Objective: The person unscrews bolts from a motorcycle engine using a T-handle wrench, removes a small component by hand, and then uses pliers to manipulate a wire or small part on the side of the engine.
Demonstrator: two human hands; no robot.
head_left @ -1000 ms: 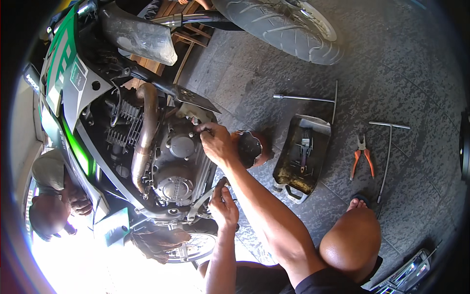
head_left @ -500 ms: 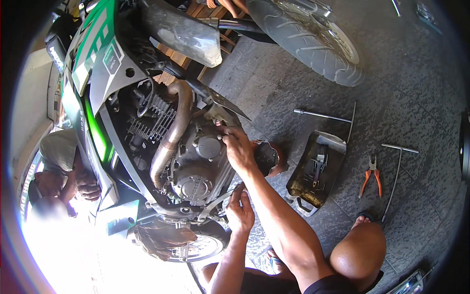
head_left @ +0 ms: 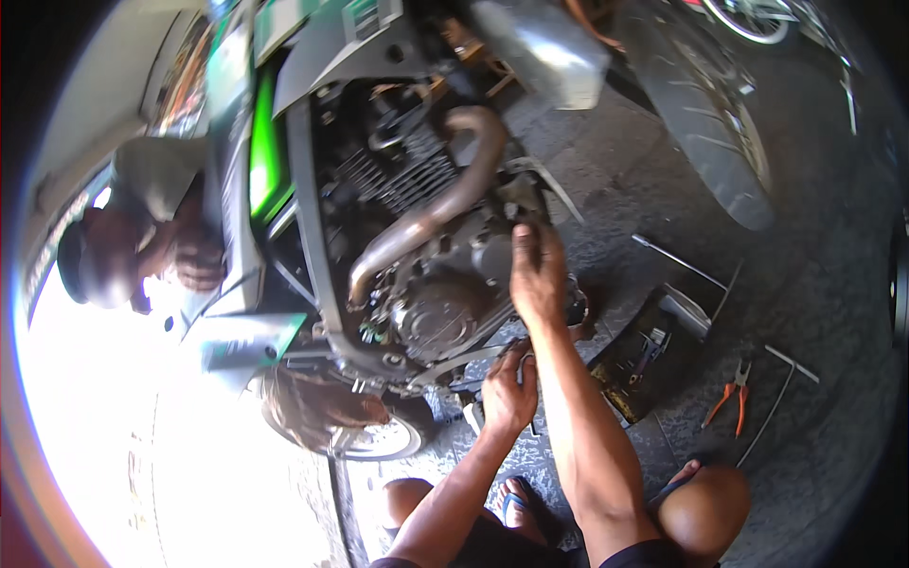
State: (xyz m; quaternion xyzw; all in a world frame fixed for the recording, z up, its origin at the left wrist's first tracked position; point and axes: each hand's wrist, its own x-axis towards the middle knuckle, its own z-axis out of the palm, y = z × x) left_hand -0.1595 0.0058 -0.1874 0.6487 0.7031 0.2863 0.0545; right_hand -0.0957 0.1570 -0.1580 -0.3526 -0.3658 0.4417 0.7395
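A motorcycle engine [head_left: 436, 317] with a round side cover and a curved exhaust pipe [head_left: 440, 213] is before me. My right hand [head_left: 538, 284] reaches to the engine's right edge, its fingers and thumb stretched upward against the casing. Lower down, my left hand [head_left: 509, 396] has its fingers curled beside the metal pedal lever [head_left: 464, 362] under the engine. Whatever those fingers grip is hidden. Partly behind my right wrist sits a reddish-brown container [head_left: 581, 310] on the floor.
A dark tray [head_left: 625, 364] with small metal tools lies right of my arms, near orange-handled pliers [head_left: 729, 398] and T-handle wrenches [head_left: 778, 398]. The front wheel [head_left: 701, 123] is at the upper right. Another person [head_left: 142, 227] crouches at left beyond the bike.
The view has shifted, so the bike now appears farther right and the tray lower. My right hand's fingers have straightened at the engine's edge; my left stays near the lever.
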